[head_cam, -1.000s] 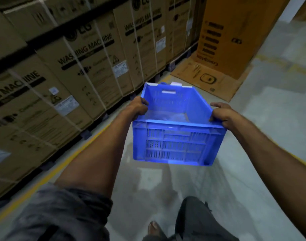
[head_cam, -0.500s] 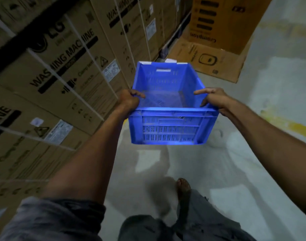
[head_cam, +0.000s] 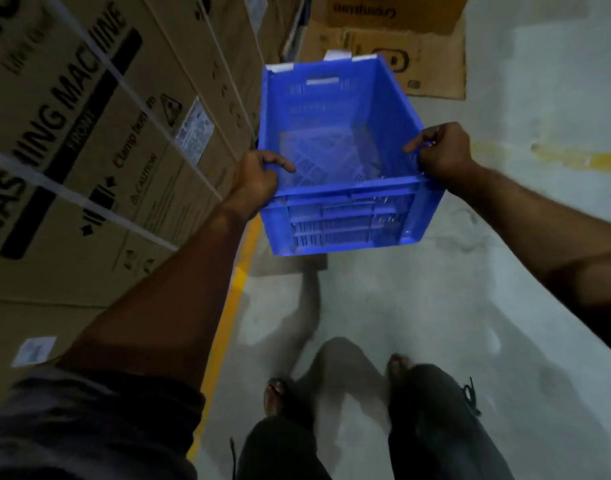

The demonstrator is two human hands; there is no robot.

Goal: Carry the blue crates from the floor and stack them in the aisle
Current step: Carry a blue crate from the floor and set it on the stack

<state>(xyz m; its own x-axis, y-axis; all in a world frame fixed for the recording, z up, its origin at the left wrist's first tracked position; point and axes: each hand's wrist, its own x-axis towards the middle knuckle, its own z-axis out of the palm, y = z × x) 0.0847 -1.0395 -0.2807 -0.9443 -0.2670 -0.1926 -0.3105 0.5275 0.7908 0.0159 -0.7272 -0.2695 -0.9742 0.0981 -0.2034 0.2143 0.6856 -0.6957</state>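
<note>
- We record tall corrugated cartons [head_cam: 89, 150] along the left, bound with pale straps and printed "WASHING MACHINE", "Clamp bottom" and "CAUTION".
- The floor [head_cam: 505, 289] is grey, patchy concrete, with a yellow painted line [head_cam: 234, 299] running beside the cartons.
- The blue crate [head_cam: 345, 216] is rectangular moulded plastic with slotted walls. It is carried clear of the floor ahead of the person, open top up, long axis pointing away down the aisle.
- A flattened cardboard sheet [head_cam: 432, 64] lies on the floor beyond it.
- The left hand [head_cam: 254, 183] curls over the rim at the near left corner; the right hand [head_cam: 442, 154] curls over the right rim.
</note>
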